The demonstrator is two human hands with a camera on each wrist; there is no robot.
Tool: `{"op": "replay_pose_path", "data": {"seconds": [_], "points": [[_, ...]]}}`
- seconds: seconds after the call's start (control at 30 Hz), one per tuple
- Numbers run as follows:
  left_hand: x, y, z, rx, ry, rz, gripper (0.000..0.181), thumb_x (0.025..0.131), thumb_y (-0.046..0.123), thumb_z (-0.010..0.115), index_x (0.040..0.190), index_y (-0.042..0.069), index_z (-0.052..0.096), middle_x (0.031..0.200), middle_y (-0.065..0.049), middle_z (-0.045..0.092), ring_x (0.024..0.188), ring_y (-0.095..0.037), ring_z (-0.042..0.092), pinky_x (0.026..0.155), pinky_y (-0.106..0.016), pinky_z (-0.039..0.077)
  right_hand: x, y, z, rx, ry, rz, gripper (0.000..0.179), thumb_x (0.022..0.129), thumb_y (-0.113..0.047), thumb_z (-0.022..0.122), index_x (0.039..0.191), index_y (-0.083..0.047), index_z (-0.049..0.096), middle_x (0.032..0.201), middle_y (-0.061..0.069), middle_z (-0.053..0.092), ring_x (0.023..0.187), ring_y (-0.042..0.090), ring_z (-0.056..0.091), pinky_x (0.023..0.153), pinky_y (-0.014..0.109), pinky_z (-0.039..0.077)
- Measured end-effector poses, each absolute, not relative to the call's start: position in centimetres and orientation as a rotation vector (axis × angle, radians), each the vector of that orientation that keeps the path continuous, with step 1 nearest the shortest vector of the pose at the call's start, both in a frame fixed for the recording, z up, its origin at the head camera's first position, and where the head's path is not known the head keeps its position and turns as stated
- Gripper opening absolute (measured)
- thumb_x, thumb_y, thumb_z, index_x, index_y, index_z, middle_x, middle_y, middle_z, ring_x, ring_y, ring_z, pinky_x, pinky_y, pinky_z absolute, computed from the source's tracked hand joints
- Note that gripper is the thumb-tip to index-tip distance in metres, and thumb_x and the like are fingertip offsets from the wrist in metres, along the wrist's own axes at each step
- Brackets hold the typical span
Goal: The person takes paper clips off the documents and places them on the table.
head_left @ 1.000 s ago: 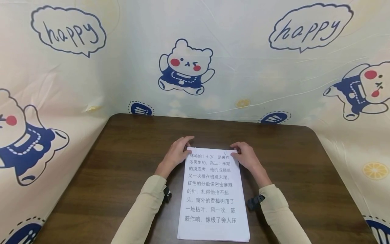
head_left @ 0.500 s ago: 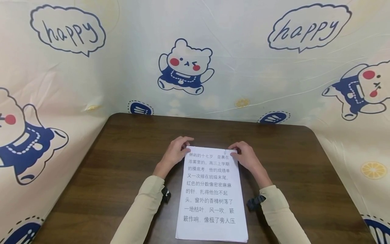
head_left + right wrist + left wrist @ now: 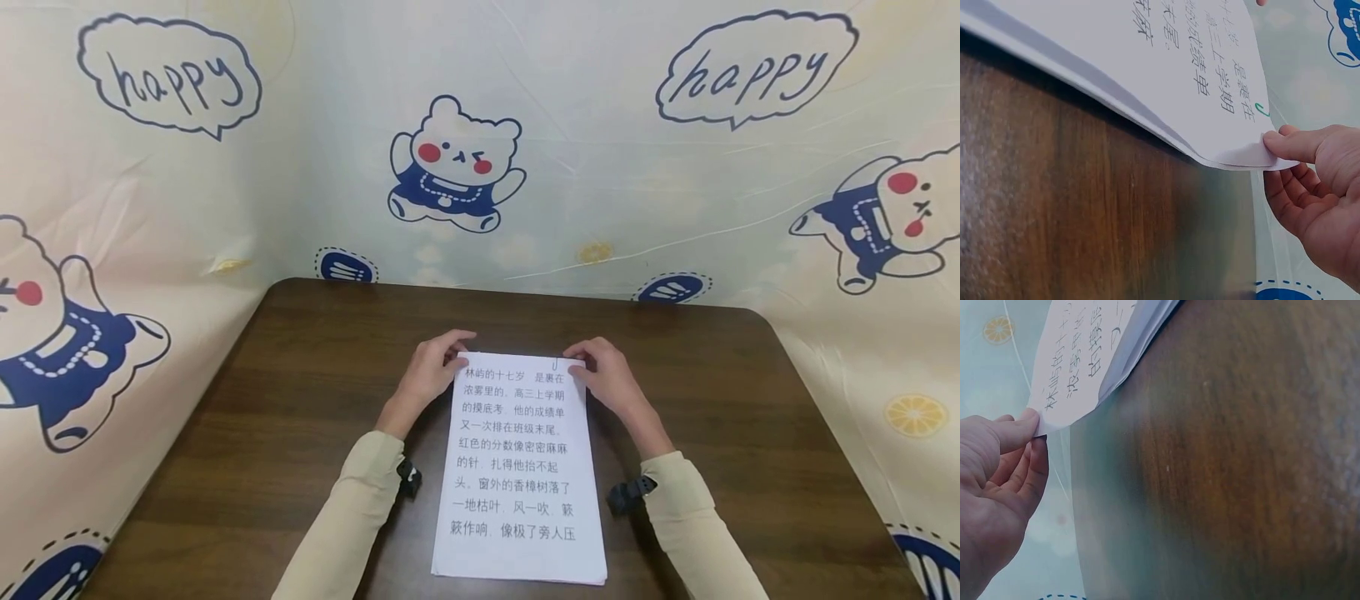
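A stack of white paper sheets (image 3: 517,467) printed with large Chinese characters lies on the brown wooden table, its long side running away from me. My left hand (image 3: 429,368) pinches the far left corner, thumb on top and fingers beneath, as the left wrist view shows. At the far right corner my right hand (image 3: 609,377) pinches the sheets the same way. A green paper clip (image 3: 1262,110) sits on the far edge near the right thumb. In the wrist views the far end of the sheets curves up off the table.
The dark wooden table (image 3: 300,400) has rounded far corners. Behind it hangs a pale cloth (image 3: 585,167) printed with cartoon bears and the word happy. Each wrist wears a black strapped device, one on the left (image 3: 408,478) and one on the right (image 3: 628,497).
Both hands keep their pinch on the far corners. The paper stack has shifted slightly away from me, and the hands have moved a little with it.
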State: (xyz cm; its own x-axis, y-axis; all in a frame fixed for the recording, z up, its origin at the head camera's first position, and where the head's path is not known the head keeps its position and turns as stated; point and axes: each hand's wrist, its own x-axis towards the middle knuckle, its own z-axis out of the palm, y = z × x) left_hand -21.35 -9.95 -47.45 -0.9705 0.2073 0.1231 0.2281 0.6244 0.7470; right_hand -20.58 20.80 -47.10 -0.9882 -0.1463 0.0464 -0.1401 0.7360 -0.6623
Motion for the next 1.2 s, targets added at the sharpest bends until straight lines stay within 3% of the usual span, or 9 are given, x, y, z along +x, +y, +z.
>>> {"op": "replay_pose_path", "data": {"seconds": [0.4, 0.73, 1.2], "points": [[-21.1, -10.1, -47.1, -0.396, -2.718, -1.355, 0.034, 0.097, 0.004, 0.064, 0.127, 0.018, 0.061, 0.106, -0.008, 0.067, 0.088, -0.022, 0.061, 0.077, -0.033, 0.051, -20.3, 21.0, -45.9, -0.287, 2.943, -1.204, 0.023, 0.095, -0.009, 0.068, 0.118, -0.010, 0.068, 0.122, 0.011, 0.059, 0.109, 0.028, 0.059, 0.099, 0.047, 0.054], [-21.0, -10.0, -47.1, -0.400, -2.659, -1.425, 0.035, 0.097, 0.004, 0.063, 0.129, 0.018, 0.061, 0.105, -0.008, 0.065, 0.086, -0.022, 0.063, 0.074, -0.032, 0.052, -20.1, 20.8, -44.9, -0.313, 2.938, -1.220, 0.027, 0.094, -0.013, 0.070, 0.121, -0.012, 0.067, 0.122, 0.010, 0.060, 0.106, 0.026, 0.059, 0.094, 0.043, 0.053], [-20.9, -9.9, -47.3, -0.390, -2.604, -1.502, 0.024, 0.096, 0.007, 0.066, 0.117, 0.018, 0.068, 0.113, -0.008, 0.071, 0.087, -0.022, 0.064, 0.076, -0.030, 0.053, -19.9, 20.2, -44.8, -0.393, 2.924, -1.171, 0.032, 0.094, -0.019, 0.072, 0.125, -0.016, 0.066, 0.130, 0.007, 0.064, 0.118, 0.028, 0.060, 0.105, 0.050, 0.050]]}}
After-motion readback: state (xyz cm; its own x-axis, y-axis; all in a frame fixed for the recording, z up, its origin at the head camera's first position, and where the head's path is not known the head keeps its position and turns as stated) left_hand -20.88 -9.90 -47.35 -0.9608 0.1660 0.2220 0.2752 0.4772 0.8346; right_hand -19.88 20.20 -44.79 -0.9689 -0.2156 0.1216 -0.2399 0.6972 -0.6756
